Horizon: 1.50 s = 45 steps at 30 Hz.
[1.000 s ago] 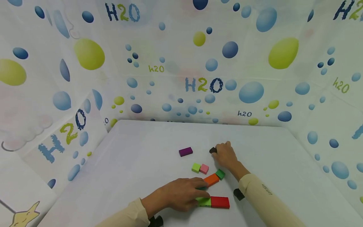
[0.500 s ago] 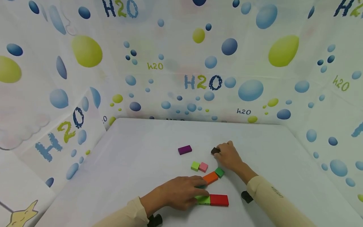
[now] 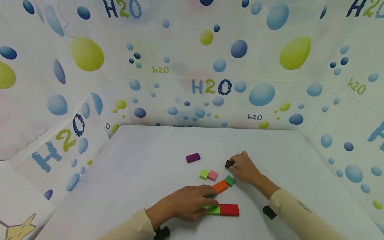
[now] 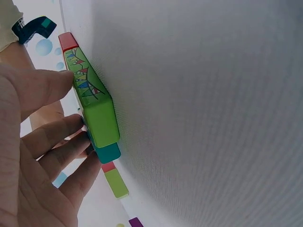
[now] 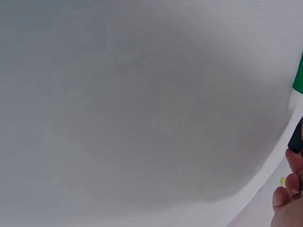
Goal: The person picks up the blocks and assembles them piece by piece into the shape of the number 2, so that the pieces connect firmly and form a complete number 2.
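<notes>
In the head view my right hand point(image 3: 244, 167) pinches a small black block point(image 3: 229, 164) at the far right of the group; the right wrist view catches only the black block's edge point(image 5: 296, 137) and some fingers. My left hand point(image 3: 187, 203) lies over the near blocks. Its thumb touches a light green block point(image 4: 90, 97) printed with bunting, while its extended fingers reach a teal block point(image 4: 109, 152), mostly hidden from the head view. A red block point(image 3: 229, 210) abuts the light green one. An orange block point(image 3: 220, 187) lies by the left fingertips, with a green block point(image 3: 229, 180) at its far end.
A small lime cube point(image 3: 204, 174) and a pink cube point(image 3: 212, 175) sit side by side beyond the left hand. Farther back lies a purple block point(image 3: 193, 157). The white table point(image 3: 144, 150) meets a printed cloth backdrop point(image 3: 180, 43).
My right hand has drawn slightly nearer with the black block, toward the green block, and its forearm has swung to the right. The left hand keeps its place on the blocks.
</notes>
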### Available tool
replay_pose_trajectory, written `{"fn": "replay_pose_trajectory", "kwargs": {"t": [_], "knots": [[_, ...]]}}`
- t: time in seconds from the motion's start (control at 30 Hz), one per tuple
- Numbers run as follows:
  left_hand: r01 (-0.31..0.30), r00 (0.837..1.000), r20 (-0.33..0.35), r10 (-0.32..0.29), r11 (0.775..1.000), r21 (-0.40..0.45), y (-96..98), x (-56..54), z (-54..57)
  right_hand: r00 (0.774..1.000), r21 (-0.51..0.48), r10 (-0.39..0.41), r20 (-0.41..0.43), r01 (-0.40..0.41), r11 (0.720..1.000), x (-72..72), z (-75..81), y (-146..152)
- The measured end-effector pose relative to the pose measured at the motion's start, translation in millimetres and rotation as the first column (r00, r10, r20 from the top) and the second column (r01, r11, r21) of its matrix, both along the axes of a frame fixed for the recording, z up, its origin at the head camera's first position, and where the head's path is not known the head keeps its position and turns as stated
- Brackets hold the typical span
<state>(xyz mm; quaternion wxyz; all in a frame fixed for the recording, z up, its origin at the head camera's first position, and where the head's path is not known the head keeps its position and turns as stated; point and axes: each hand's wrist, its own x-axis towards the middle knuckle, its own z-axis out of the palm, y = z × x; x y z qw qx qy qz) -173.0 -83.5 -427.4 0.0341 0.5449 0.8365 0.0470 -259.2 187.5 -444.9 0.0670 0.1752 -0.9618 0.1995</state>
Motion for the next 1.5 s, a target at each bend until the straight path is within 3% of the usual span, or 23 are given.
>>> {"fn": "replay_pose_trajectory", "kwargs": {"t": [0.67, 1.5], "knots": [[-0.014, 1.000, 0.006, 0.014, 1.000, -0.011, 0.2, 0.3, 1.1, 0.998, -0.013, 0.059, -0.022, -0.059, 0.998, 13.1, -3.6, 16.3], [-0.013, 1.000, 0.006, 0.013, 1.000, -0.003, -0.1, 1.1, 0.4, 0.995, -0.036, 0.031, 0.091, -0.028, 0.999, 19.1, -8.5, 17.6]]}}
